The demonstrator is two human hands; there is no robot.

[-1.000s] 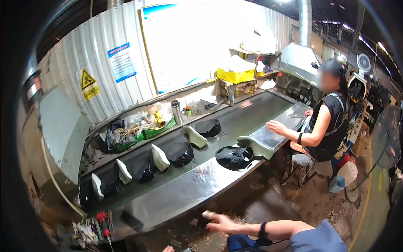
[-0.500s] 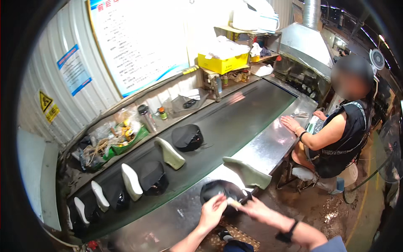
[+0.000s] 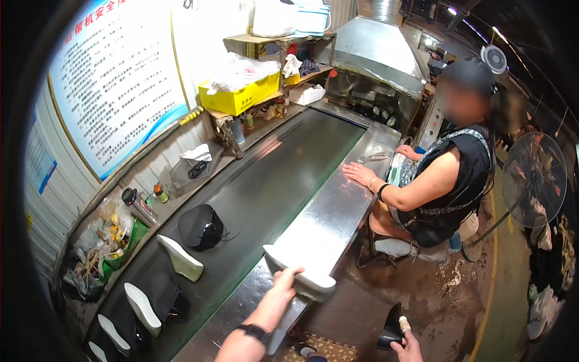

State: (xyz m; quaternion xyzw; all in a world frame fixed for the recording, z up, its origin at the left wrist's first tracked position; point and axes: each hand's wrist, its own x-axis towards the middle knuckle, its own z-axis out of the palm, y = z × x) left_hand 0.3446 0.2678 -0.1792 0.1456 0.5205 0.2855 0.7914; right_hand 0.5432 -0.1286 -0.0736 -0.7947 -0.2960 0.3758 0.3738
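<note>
My left hand (image 3: 282, 291) has its fingers closed around the side of a pale grey-white shoe last (image 3: 310, 280), which lies over the near edge of the metal ledge (image 3: 329, 208). Out over the floor to the right, my right hand (image 3: 408, 349) grips a black shoe upper (image 3: 391, 326). A small cream-coloured bit (image 3: 404, 324) shows at its fingers, too small to name. Beyond the ledge, on the dark conveyor belt (image 3: 265, 175), several white lasts (image 3: 142, 309) stand beside black uppers (image 3: 201, 227).
A co-worker (image 3: 446, 157) sits at the right, one hand on the ledge. A yellow box (image 3: 241, 96) stands on the back shelf. Along the wall are a thermos (image 3: 139, 205) and a green bag of odds and ends (image 3: 123, 241). A large fan (image 3: 534, 178) stands far right.
My hands have separated: the left has taken hold of the last on the ledge, and the right has carried the black upper off to the right. The view has turned to the right.
</note>
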